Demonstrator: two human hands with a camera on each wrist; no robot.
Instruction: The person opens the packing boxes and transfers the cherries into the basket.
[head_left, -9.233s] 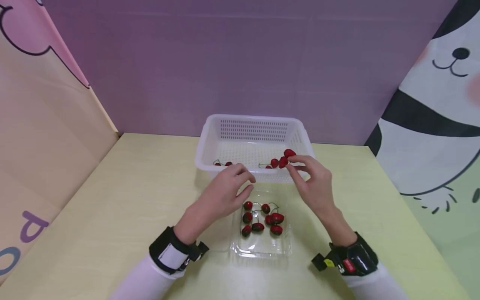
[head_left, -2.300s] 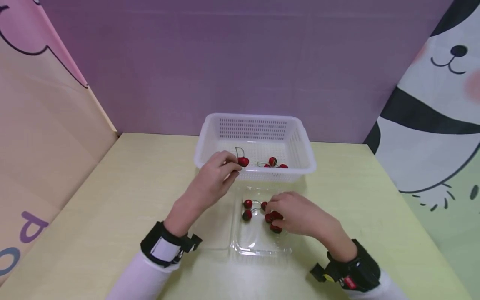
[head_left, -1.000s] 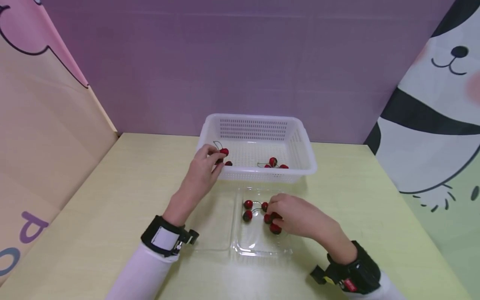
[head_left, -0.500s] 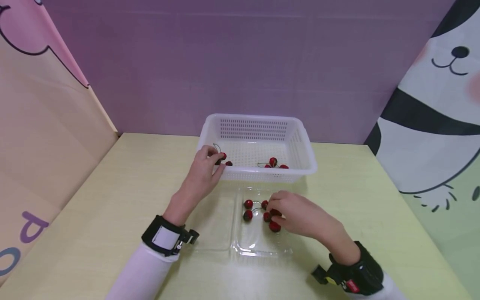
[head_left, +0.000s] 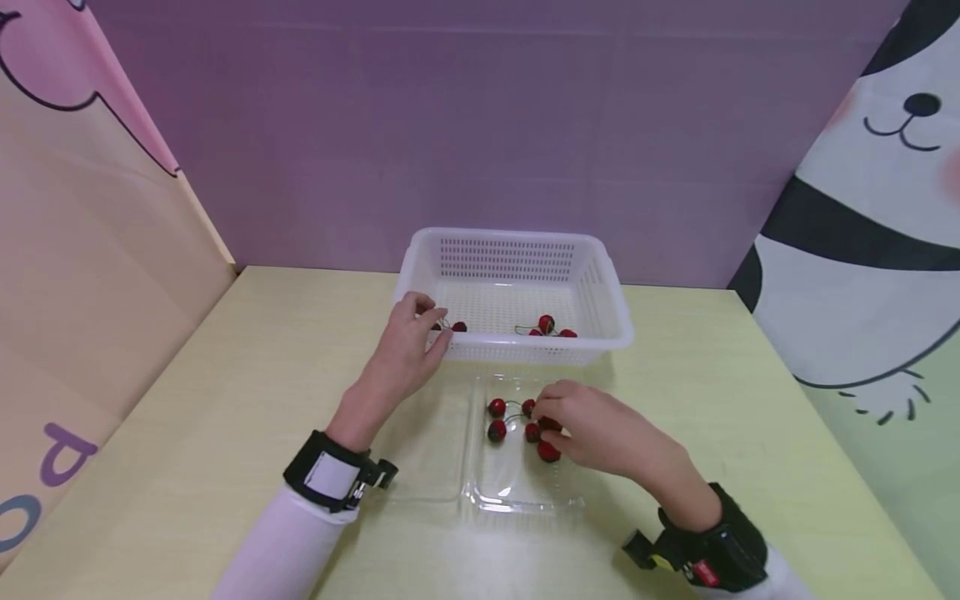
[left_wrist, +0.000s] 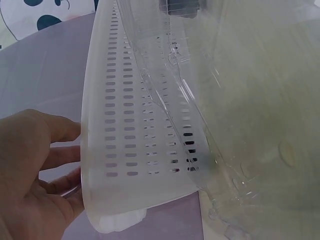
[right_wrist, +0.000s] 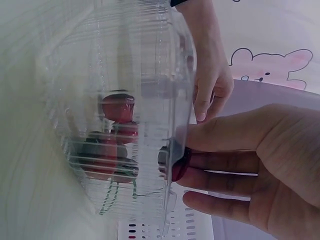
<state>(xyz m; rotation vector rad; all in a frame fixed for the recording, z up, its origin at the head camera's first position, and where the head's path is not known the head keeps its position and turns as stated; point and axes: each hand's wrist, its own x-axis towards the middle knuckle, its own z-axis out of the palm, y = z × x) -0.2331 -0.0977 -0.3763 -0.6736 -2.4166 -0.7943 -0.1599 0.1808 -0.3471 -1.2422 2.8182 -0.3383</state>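
Note:
My left hand (head_left: 405, 346) reaches over the front left corner of the white perforated basket (head_left: 517, 340), thumb and fingers parted with nothing between them. Just past its fingertips, dark red cherries (head_left: 459, 327) lie inside the basket. In the left wrist view, the basket's wall hides the fingertips. My right hand (head_left: 596, 427) is over the clear plastic container (head_left: 525, 503). The right wrist view shows its thumb and fingers pinching a dark cherry (right_wrist: 181, 167) at the container's rim. Several cherries with green stems (head_left: 497, 431) lie in the container, some partly hidden under the right hand.
More cherries (head_left: 547, 322) sit at the basket's front right. The container's clear lid (head_left: 423, 467) lies flat to the left on the pale wooden table (head_left: 225, 417). A purple wall (head_left: 480, 125) stands behind the basket, with printed panels at both sides.
Over the last second my left hand has lowered a cherry into the basket's left front and let go of it. Cherries under my right hand have shifted slightly left.

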